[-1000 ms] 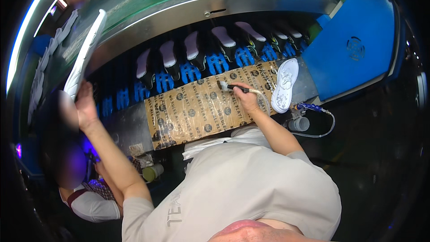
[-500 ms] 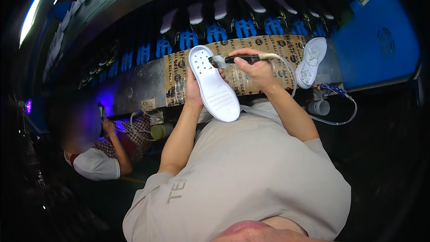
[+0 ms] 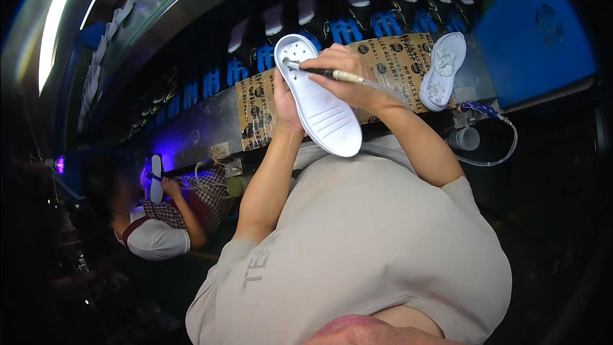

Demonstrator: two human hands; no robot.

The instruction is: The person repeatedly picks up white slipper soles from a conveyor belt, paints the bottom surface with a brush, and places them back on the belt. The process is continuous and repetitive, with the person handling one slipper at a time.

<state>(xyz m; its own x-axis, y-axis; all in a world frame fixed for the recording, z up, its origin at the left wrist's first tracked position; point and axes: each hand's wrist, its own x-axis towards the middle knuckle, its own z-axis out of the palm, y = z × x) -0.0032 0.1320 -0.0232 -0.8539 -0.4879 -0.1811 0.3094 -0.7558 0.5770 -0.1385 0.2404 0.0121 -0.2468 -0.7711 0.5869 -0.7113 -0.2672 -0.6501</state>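
A white shoe sole [image 3: 327, 114] is tilted over the bench edge, its inner side facing up, with small holes at the far end and ridges across the near half. My left hand [image 3: 287, 103] grips it by the left side and from underneath, most of the fingers hidden. My right hand [image 3: 345, 67] is closed around a dark-handled brush [image 3: 329, 73] with a pale tube joined to its rear. The bristles touch the sole's holed end, near its left wall.
Brown printed cardboard [image 3: 399, 57] covers the bench. On its right lies another white sole [image 3: 444, 70], near a clear cup [image 3: 467, 138] and a blue-fitted hose [image 3: 479, 110]. Shoe parts on blue holders [image 3: 345, 30] line the back. At left, another person [image 3: 156, 233] holds a sole [image 3: 156, 179].
The brush has gone from the right rim of the sole's holed end to its left side. In the picture, the sole sits slightly higher and further right. The other person's sole has come into view.
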